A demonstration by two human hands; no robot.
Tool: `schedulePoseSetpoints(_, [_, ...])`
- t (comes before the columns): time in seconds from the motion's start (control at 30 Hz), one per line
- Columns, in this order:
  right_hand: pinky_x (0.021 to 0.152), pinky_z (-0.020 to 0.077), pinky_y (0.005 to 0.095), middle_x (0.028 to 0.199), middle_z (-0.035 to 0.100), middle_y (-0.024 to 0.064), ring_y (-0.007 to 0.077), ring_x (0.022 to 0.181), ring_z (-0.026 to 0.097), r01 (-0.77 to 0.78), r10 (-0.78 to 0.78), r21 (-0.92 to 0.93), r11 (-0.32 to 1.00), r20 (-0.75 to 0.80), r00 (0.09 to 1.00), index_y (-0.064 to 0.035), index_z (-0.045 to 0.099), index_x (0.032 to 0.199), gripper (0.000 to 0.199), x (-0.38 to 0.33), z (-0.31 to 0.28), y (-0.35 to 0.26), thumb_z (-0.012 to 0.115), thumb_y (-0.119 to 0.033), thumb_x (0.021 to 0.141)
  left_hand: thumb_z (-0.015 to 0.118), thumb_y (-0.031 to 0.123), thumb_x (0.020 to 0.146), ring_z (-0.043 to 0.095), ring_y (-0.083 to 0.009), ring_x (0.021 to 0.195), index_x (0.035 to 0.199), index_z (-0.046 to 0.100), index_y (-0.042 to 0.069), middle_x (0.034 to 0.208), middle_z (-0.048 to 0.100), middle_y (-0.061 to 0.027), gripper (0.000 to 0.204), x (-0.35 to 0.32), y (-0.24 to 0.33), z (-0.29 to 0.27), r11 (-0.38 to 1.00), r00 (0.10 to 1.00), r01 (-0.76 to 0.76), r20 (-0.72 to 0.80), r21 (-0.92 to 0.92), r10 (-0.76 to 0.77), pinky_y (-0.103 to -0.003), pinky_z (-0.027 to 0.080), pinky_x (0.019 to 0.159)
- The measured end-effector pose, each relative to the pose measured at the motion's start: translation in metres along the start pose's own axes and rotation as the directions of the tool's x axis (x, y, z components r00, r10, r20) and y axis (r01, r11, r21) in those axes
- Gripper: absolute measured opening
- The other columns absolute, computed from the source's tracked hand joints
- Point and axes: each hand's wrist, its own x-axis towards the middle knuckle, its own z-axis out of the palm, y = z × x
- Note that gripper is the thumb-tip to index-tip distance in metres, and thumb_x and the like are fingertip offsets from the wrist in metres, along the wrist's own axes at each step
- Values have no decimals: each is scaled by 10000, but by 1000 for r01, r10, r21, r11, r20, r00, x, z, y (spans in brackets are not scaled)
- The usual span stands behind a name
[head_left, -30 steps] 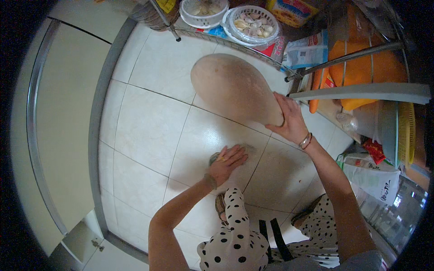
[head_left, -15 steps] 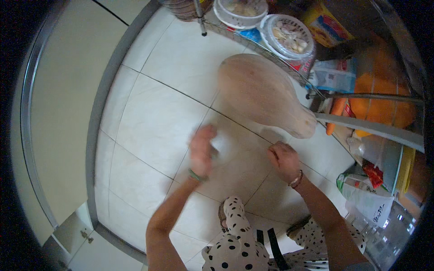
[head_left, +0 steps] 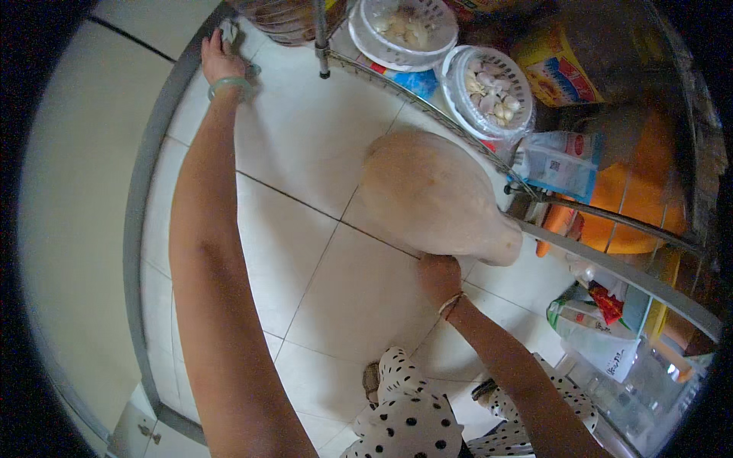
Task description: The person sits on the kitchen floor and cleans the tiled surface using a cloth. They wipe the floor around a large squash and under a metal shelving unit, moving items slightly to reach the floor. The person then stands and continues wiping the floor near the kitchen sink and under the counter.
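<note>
My left hand [head_left: 219,59], with a green bangle at the wrist, is stretched far forward to the floor beside the grey cabinet base. A small pale crumpled piece [head_left: 229,32], perhaps cloth or paper, is at its fingers. A big tan winter squash [head_left: 427,195] lies on its side on the tiles, its narrow neck pointing right. My right hand [head_left: 440,278] is closed low at the squash's near side; I cannot tell whether it touches it. The inside of that hand is hidden.
A wire rack [head_left: 427,103] stands at the right, with a white basket of garlic [head_left: 492,95], another white basket [head_left: 405,34], carrots [head_left: 557,225] and packets. A white bag [head_left: 595,336] lies near the right. Pale cabinets [head_left: 84,214] run along the left.
My left hand has gone from mid-floor forward and left to the cabinet base. My right hand has shifted slightly left. The view has shifted, and the squash appears lower in it.
</note>
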Motion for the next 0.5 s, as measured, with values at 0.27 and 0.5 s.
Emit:
schedulePoseSetpoints(0.27, [584, 523, 376, 765, 645, 108, 263, 690, 652, 48, -60, -107, 993, -109, 992, -49, 652, 766, 135, 10, -24, -9, 602, -160, 708, 414, 70, 919, 292, -288, 1363, 1378, 401, 187, 1450, 366, -104, 474, -40, 0, 3, 966, 881, -231, 447, 119, 155, -455, 244, 1104])
schedulePoseSetpoints(0.5, [583, 526, 387, 805, 631, 154, 289, 696, 641, 64, -64, -5, 998, 62, 996, -2, 609, 862, 197, 4, -32, -6, 610, -152, 734, 459, -113, 743, 368, -319, 1317, 1288, 515, 194, 1391, 444, -108, 629, -108, 50, -39, 938, 836, -335, 429, -93, 341, -474, 269, 1086])
